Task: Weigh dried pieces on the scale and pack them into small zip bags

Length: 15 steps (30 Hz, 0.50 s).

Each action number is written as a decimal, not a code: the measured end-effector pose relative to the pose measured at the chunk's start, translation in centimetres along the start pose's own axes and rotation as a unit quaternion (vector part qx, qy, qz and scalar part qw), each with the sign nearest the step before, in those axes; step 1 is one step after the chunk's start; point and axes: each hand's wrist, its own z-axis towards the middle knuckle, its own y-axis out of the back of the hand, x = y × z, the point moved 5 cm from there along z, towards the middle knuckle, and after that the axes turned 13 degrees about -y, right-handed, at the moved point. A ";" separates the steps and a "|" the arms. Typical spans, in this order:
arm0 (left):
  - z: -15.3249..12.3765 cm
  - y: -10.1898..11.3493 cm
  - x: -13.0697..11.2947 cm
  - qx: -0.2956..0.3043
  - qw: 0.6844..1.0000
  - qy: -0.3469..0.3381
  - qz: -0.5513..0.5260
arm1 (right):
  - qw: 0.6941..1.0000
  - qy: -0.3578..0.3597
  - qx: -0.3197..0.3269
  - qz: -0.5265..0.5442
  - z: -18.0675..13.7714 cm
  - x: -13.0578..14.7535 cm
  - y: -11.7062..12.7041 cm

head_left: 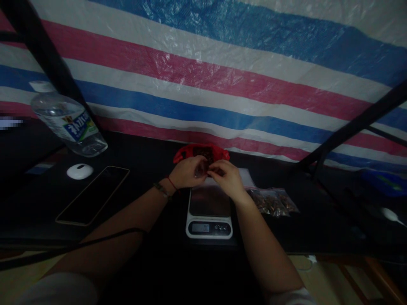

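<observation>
Over the far end of a white digital kitchen scale (210,203), both hands meet. My left hand (187,173) is closed round a small clear plastic bag (200,170). My right hand (227,176) has its fingers pinched together at the bag's edge; what lies between the fingertips is too dark to make out. Just behind the hands sits a red plastic bag (219,151), open, with dark brown small pieces inside. Filled clear zip bags (270,201) of brown pieces lie beside my right forearm. The scale's plate carries nothing, and its display is lit.
To the left are a phone (93,195), a white computer mouse (79,171) and a large clear bottle (71,123). A striped plastic sheet (203,76) hangs behind the black table (143,156). Black frame bars (352,127) slant at both sides. A blue tray (384,182) and white spoon (392,215) are far right.
</observation>
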 end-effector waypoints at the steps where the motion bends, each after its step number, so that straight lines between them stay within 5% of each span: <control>1: 0.1 0.1 -0.5 0.006 1.000 -0.009 0.014 | 1.000 -0.007 -0.019 0.005 0.0 -0.1 0.1; 6: 0.5 -0.4 -1.8 0.034 0.999 -0.032 0.024 | 0.999 0.030 -0.018 0.017 -0.5 0.7 -0.6; 15: 0.2 -0.1 -1.2 -0.026 1.000 0.005 -0.015 | 0.996 0.093 -0.006 -0.015 -1.1 1.1 -0.8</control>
